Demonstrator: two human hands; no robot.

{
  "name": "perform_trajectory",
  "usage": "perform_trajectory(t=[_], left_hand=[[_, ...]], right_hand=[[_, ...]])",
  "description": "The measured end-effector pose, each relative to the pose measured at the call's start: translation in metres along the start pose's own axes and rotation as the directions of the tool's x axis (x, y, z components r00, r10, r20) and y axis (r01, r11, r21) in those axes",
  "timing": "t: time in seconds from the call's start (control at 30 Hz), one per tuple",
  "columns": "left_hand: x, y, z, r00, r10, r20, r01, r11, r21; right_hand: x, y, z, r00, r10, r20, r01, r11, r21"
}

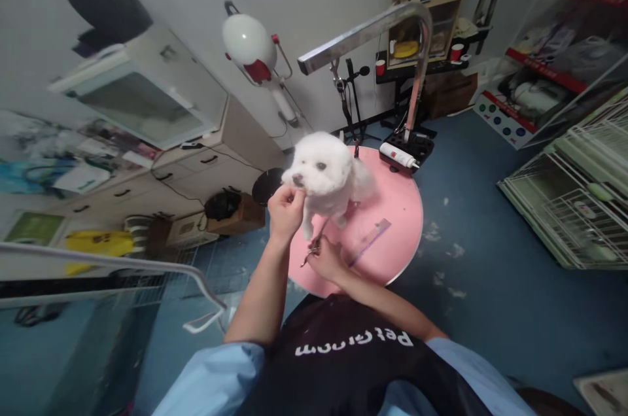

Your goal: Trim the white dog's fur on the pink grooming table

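Observation:
A fluffy white dog [321, 164] is on a round pink grooming table [405, 226], its head turned toward me. My left hand [286, 212] is closed at the dog's muzzle, with thumb and fingers pinching under its mouth. Lower down, in front of the dog's legs, my right hand [328, 260] is wrapped round a pair of scissors [312, 251]. Their blades point up toward the dog's chest, and the handle loops are partly hidden by my fingers. A comb [370, 241] lies flat on the table, to the right of my right hand.
A metal grooming arm [363, 36] rises over the table, with a lead [348, 115] hanging to the dog. A white bottle [398, 156] lies on the tray at its post. Wire cages [579, 187] stand right; a white cabinet [186, 76] stands left. Fur clumps dot the blue floor.

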State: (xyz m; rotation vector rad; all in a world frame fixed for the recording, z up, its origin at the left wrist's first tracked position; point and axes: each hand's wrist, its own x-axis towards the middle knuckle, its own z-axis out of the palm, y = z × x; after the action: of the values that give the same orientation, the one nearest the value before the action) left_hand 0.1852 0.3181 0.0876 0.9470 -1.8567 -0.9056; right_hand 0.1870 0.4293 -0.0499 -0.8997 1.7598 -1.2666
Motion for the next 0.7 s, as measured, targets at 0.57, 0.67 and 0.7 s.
perform_trajectory(t=[0.57, 0.67, 0.7], left_hand=[[0.001, -0.001, -0.007, 1.0, -0.028, -0.014, 0.028, 0.999, 0.041], [0.0, -0.005, -0.01, 0.999, -0.027, -0.025, 0.028, 0.998, 0.05], [0.0, -0.008, -0.01, 0.999, -0.024, -0.03, 0.026, 0.998, 0.05]], right_hand=[[0.032, -0.045, 0.022, 0.992, 0.019, -0.121, 0.026, 0.933, 0.358], [0.032, -0.043, 0.018, 0.993, 0.028, -0.117, 0.012, 0.945, 0.328], [0.032, -0.043, 0.017, 0.994, 0.034, -0.105, 0.002, 0.947, 0.321]])
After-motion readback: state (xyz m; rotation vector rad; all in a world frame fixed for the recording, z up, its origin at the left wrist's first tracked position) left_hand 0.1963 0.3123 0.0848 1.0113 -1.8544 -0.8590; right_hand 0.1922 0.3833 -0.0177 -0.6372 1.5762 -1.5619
